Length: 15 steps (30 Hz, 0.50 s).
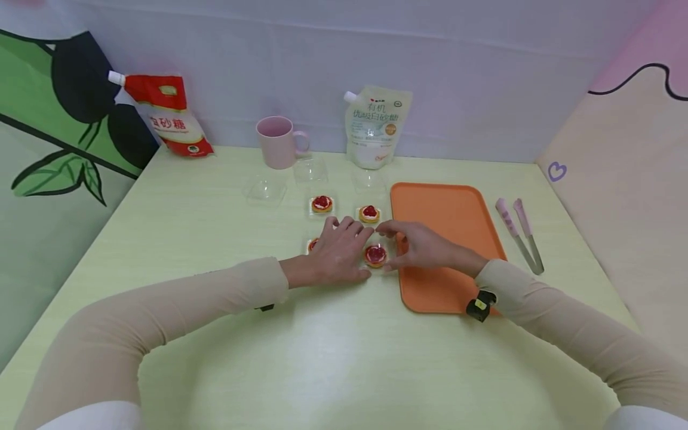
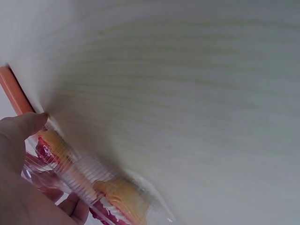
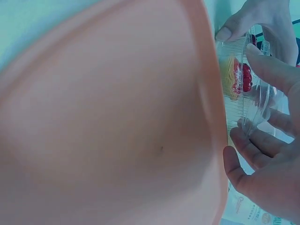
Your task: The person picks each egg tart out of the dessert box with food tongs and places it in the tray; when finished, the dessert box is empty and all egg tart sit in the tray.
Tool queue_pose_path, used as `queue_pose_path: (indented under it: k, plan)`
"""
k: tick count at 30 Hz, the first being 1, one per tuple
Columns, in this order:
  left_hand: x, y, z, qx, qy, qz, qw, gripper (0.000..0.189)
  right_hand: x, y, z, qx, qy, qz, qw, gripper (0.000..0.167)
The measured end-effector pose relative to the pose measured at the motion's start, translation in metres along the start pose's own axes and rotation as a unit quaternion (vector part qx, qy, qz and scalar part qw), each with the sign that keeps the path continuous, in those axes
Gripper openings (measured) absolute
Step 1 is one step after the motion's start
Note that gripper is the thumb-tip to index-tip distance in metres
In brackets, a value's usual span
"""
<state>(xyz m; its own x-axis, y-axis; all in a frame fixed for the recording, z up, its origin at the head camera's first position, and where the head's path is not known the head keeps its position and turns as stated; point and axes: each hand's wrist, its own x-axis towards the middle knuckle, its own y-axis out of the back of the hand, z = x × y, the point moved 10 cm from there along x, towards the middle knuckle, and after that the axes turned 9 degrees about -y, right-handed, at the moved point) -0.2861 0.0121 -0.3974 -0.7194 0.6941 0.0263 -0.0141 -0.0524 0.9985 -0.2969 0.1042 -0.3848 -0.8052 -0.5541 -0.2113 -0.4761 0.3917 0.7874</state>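
A small red-topped tart point(image 1: 375, 255) sits in a clear plastic box point(image 3: 236, 110) at the tray's left edge. From the left, my left hand point(image 1: 341, 254) holds this box, thumb at its near corner and fingers at the far side. On the right side my right hand point(image 1: 421, 243) grips the clear lid between thumb and fingers, as the right wrist view shows. Behind them are two more tarts, one at the left point(image 1: 322, 203) and another at the right point(image 1: 369, 213), their lids folded back. Another tart point(image 1: 313, 245) is partly hidden by my left hand.
An orange tray point(image 1: 443, 209) lies beside the boxes, under my right wrist. Right of it are two pink-handled knives point(image 1: 515, 230). Along the back stand a pink mug point(image 1: 276, 143), a pale pouch point(image 1: 378, 128) and a red-and-white bag point(image 1: 172, 116).
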Motion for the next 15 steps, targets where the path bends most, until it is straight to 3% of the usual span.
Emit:
queue_pose_path:
  k: [15]
  plan:
    - [-0.0022,0.0037,0.0007,-0.036,0.0,0.007,0.9993,0.086,-0.003,0.0084,0.0038,0.01,-0.008,0.002,0.9999,0.072]
